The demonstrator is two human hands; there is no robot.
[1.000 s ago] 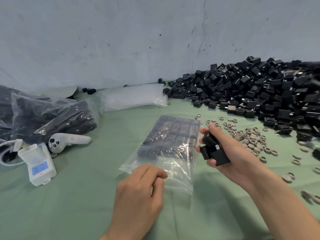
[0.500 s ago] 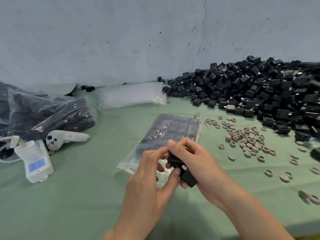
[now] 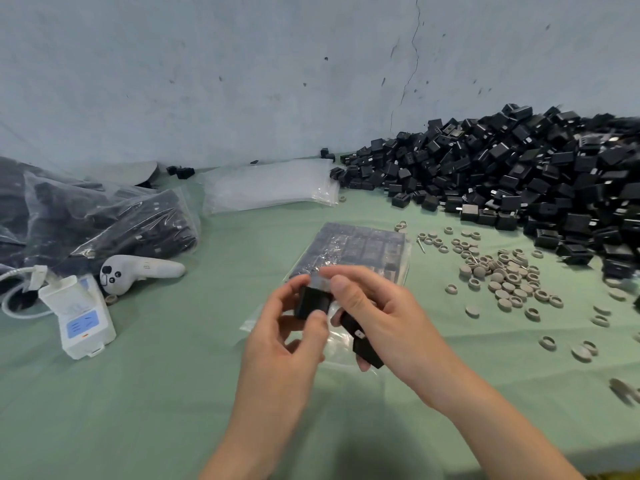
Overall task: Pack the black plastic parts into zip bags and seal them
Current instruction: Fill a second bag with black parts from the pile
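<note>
Left hand [image 3: 277, 355]: raised over the near end of the zip bag, its grip pinching one black part [image 3: 310, 303] between the thumb below and the fingertips above.
Right hand [image 3: 398, 327]: just beside the left hand, its grip curled round two more black parts [image 3: 365, 348] against the palm. Its thumb and forefinger reach toward the part in the left hand. The fingertips are blurred, so I cannot tell whether they touch it.
Zip bag [image 3: 360, 249]: lies flat on the green surface [image 3: 173, 393] in front of both hands. Its far half is filled with black parts packed in rows, and its near end is partly hidden behind the hands.
Loose pile [image 3: 519, 188]: a large heap of black parts on the right of the surface, reaching back to the wall [image 3: 242, 81].
Grey rings [image 3: 502, 282]: scattered on the surface between the zip bag and the pile, with some strays nearer the right edge.
Empty bags [image 3: 266, 187]: a stack of clear bags lying flat near the wall, beyond the zip bag.
Filled bags [image 3: 121, 226]: several clear bags full of dark parts, heaped at the far left.
Controller [image 3: 138, 271]: white, lying on its side just in front of the filled bags.
White device [image 3: 83, 320]: a small box with a blue label, beside the controller, with a white cable at its top.
</note>
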